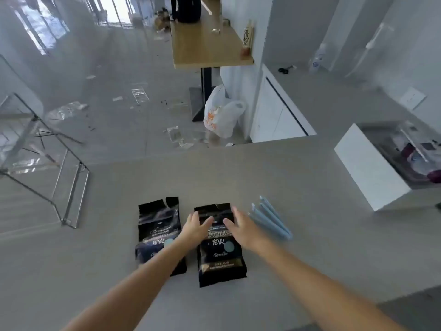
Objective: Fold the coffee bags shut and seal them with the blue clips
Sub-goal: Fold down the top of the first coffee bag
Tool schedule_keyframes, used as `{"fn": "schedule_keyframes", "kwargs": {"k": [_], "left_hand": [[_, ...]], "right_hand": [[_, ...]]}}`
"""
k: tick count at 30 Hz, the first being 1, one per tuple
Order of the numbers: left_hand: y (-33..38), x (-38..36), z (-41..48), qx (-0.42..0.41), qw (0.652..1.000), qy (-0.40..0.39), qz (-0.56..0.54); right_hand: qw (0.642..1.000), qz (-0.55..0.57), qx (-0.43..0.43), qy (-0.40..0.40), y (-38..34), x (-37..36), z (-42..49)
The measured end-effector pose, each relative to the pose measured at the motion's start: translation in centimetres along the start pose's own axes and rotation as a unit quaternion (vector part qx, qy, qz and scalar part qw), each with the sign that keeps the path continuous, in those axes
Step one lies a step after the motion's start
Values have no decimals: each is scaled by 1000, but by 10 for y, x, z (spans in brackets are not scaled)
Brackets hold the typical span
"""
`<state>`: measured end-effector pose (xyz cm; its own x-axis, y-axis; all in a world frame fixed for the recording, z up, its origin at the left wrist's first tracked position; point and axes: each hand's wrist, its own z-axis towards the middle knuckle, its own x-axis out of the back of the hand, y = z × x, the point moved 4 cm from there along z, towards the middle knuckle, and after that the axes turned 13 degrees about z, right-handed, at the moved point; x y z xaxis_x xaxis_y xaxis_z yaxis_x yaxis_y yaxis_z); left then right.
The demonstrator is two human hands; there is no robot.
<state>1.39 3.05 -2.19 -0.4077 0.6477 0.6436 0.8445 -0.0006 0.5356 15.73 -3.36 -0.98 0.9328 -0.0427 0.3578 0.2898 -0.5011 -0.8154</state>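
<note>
Two black coffee bags lie flat side by side on the grey countertop [298,259]. The left bag [158,225] has a torn, open top. Over the upper part of the right bag [220,256] hover both hands with fingers spread: my left hand [196,224] at its left edge, my right hand [238,226] at its right edge. Neither hand grips anything. Whether the fingers touch the bag is unclear. Blue clips [272,218], long thin sticks, lie together just right of my right hand.
A white open box [367,168] holding assorted items stands on the counter at the right. Beyond the counter's far edge are a littered floor, a white plastic bag [222,113], a wooden table [207,39] and a metal-framed glass stand [47,149] at the left.
</note>
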Motion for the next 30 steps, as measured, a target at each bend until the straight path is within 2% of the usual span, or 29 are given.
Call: {"fn": "schedule_keyframes", "kwargs": {"k": [3,6,8,10,12,17,21,24,26,28,30], "left_hand": [[-23,-24,-3,79,994,-23,-77],[-31,-20,-5,125,980,-35,-148],[-28,-8,-5,126,972,-17,-196],[-21,0,-11,85,962,-25,-258],[-12,9,-20,43,961,-29,-273],[8,27,-47,-51,973,-24,-223],[22,50,-73,-179,977,24,-115],[24,58,-73,-188,973,125,-39],[29,53,-71,-172,973,151,23],[26,53,-64,-182,968,171,-17],[19,59,-59,-167,967,163,-106]], "right_hand": [[994,82,-72,-13,23,-5,2],[985,143,-100,-4,24,-2,8],[978,184,-96,-1,16,7,10],[978,196,-61,-27,7,14,7],[981,190,-15,-37,-2,24,4],[980,160,2,-115,-23,38,-21],[980,34,166,-108,-48,44,-46],[974,-3,216,-69,-60,46,-47],[969,-133,193,-72,-63,42,-41],[961,-152,229,-28,-68,45,-36],[973,-59,223,-20,-68,50,-30]]}}
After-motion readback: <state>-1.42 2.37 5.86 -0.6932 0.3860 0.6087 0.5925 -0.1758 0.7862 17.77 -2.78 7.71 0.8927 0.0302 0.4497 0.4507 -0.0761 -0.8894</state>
